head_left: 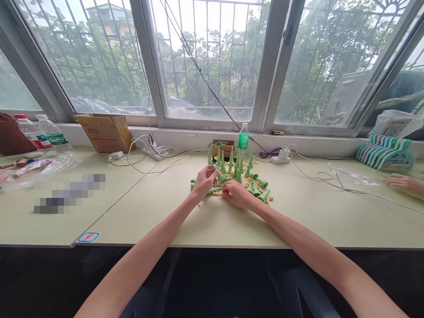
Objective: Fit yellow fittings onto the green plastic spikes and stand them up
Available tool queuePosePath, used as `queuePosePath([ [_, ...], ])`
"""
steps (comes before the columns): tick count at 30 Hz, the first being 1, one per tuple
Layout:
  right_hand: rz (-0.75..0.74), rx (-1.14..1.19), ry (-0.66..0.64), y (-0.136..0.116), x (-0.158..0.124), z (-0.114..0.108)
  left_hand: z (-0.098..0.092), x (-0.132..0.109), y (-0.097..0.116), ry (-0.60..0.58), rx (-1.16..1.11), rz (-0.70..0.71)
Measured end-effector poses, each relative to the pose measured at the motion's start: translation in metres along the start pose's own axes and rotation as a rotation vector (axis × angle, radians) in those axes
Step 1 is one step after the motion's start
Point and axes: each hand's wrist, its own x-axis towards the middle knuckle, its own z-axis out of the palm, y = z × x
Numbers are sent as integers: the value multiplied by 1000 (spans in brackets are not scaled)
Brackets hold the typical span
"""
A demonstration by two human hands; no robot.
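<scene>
My left hand [206, 180] is closed around a tilted light green plastic cone [220, 176]. Close beside it, my right hand [236, 193] rests low over the table with its fingers curled together; whatever they hold is hidden. Several green cones [237, 167] stand upright just behind my hands. More green cones [255, 189] lie on their sides to the right of my right hand. Small yellow pieces [270, 198] are scattered among the cones, and one yellow piece [217, 193] lies between my hands.
Behind the cones are a small cardboard box [224, 148] and a green-labelled bottle [243, 138]. Power strips and white cables [155, 152] run along the wall. Hangers [384, 152] and another person's hand [402, 182] are at right; a larger box [106, 132] and bottles [54, 136] at left.
</scene>
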Motion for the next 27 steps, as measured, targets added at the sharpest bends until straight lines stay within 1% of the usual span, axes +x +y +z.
queuePosePath([
  [6,-3,50,57,-1,0,1,1,0,1,29,-19,-10],
  [9,-1,88,95,-1,0,1,1,1,0,69,-2,-11],
  [13,28,138,128,-2,0,0,1,3,-2,149,52,-15],
  [17,69,236,147,-5,1,-3,-1,3,-4,187,142,11],
  [21,103,299,190,-8,1,-6,-1,2,-4,182,243,74],
  [27,134,314,305,-4,1,-8,2,-1,0,92,307,115],
])
